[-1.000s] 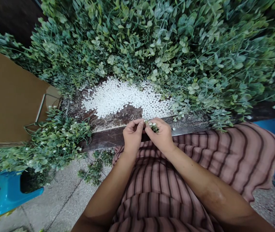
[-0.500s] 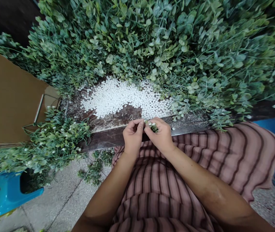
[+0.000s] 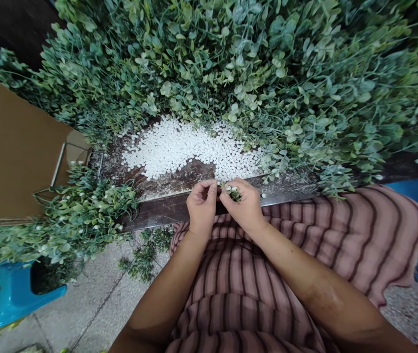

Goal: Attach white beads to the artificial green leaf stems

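At the table's front edge my two hands meet, fingertips almost touching. My right hand (image 3: 246, 203) is closed around a small artificial leaf sprig (image 3: 235, 194), with a few white beads showing on it between thumb and forefinger. My left hand (image 3: 202, 206) is closed in a pinch just beside the sprig; whatever lies between its thumb and forefinger is too small to make out. Right behind the hands, a spread of loose white beads (image 3: 172, 147) covers part of the dark wooden table (image 3: 164, 211).
Artificial greenery (image 3: 209, 59) is heaped along the back and right. At the left stand a cardboard box (image 3: 17, 157) and a pile of bead-tipped sprigs (image 3: 87, 206). A blue plastic stool (image 3: 10, 294) is on the floor at lower left. Striped cloth (image 3: 238, 284) covers my lap.
My hands stay in nearly the same place. The fingertips have drawn very slightly apart; the sprig remains in my right hand.
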Motion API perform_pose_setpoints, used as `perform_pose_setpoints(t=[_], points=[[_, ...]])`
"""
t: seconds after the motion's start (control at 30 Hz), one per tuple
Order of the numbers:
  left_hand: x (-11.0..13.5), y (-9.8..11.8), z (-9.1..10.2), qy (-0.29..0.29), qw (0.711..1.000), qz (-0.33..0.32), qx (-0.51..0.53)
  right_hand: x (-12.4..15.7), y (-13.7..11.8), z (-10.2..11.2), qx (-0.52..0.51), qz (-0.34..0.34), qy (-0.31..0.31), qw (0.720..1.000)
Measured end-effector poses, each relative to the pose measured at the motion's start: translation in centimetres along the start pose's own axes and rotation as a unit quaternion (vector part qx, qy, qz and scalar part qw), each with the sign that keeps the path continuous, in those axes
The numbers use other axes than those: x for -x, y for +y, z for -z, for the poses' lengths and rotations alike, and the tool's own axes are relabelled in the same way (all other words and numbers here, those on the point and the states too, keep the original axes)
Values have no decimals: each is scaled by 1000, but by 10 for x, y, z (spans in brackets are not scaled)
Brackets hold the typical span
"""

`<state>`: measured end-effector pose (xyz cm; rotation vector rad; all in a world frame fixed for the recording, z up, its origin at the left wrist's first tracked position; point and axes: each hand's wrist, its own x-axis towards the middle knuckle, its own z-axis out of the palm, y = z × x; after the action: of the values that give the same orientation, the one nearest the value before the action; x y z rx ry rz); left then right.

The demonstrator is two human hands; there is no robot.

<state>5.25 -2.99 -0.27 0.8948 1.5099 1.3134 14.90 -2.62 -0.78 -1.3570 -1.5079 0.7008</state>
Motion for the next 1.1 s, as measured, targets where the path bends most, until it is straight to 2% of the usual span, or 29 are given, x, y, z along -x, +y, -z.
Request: perform_pose_setpoints(t=[0.43,0.87,1.1], points=[[0,-5,2,-4,999,-43,-30,0,0,0,4,-12,-6,1000],[0,-4,2,-1,998,-51,-37,0,0,0,1,-11,-2,1000],[-1,-2,3,-20,998,-58,-33,0,1,0,-4,-12,-12,1000]])
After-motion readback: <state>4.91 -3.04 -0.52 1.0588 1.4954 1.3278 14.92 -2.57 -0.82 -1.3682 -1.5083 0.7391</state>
